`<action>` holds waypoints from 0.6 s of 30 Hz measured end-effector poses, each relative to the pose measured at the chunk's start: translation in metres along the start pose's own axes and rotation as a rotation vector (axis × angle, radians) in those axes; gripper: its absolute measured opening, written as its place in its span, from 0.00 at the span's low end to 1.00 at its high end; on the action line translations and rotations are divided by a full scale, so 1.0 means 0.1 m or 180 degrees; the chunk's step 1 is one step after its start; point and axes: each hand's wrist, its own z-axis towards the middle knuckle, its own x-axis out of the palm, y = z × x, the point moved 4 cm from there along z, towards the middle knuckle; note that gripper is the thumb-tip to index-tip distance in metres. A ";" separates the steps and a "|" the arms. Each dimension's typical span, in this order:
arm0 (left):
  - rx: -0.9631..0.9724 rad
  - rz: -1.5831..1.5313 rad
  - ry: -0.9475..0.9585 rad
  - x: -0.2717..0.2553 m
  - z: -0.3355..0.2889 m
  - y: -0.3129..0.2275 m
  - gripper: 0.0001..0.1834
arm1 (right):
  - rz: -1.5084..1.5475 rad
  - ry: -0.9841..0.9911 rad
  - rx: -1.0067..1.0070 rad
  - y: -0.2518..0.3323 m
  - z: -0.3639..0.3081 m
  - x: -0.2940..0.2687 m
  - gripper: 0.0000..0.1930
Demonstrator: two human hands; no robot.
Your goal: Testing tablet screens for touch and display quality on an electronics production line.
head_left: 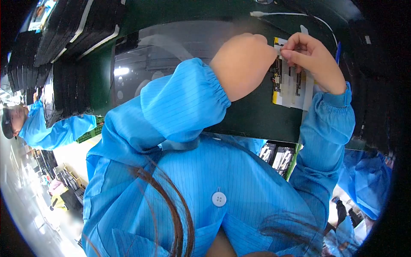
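A flat white and silver piece with yellow ends and a dark circuit strip (pixel 278 79) lies on the dark green bench at the upper right. My left hand (pixel 245 65) is closed at its upper left edge, back toward me. Its fingertips are hidden, as is anything they hold. From the right, my right hand (pixel 316 59) reaches over the top of the piece. Its thumb and forefinger are pinched together close to the left hand's fingers. Whatever lies between them is too small to make out.
A glossy dark sheet (pixel 150 51) covers the bench on the left. Stacks of black trays (pixel 70 55) stand beyond it. A white cable (pixel 284 13) curves along the far side, near a blue pen-like stick (pixel 338 52). A person in blue (pixel 55 128) is at far left.
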 end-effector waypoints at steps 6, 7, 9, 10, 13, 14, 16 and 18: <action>-0.0083 0.0022 0.0011 -0.01 0.00 0.02 0.08 | -0.0083 -0.0013 -0.0028 0.04 0.00 0.02 0.11; -0.0109 0.0072 0.0012 -0.02 -0.01 0.02 0.08 | -0.0081 -0.0018 -0.0016 0.05 -0.01 0.02 0.11; -0.0101 0.0060 0.0020 0.00 -0.01 0.03 0.08 | -0.0072 -0.0020 0.0004 0.04 -0.01 0.02 0.11; -0.0095 0.0044 0.0032 0.01 -0.01 0.04 0.08 | -0.0086 -0.0012 0.0042 0.03 0.00 0.02 0.12; -0.0064 0.0011 0.0081 0.01 0.00 0.03 0.08 | -0.0164 -0.0049 0.0034 0.02 -0.01 0.02 0.12; -0.0063 0.0011 0.0082 0.01 0.00 0.02 0.08 | -0.0228 -0.0091 -0.0008 0.02 -0.01 0.02 0.12; -0.0122 0.0024 0.0035 0.00 0.00 0.00 0.07 | -0.0245 -0.0087 0.0019 0.01 -0.01 0.01 0.12; -0.0130 0.0011 0.0023 0.00 -0.01 0.00 0.07 | -0.0262 -0.0080 0.0046 0.00 -0.01 0.01 0.12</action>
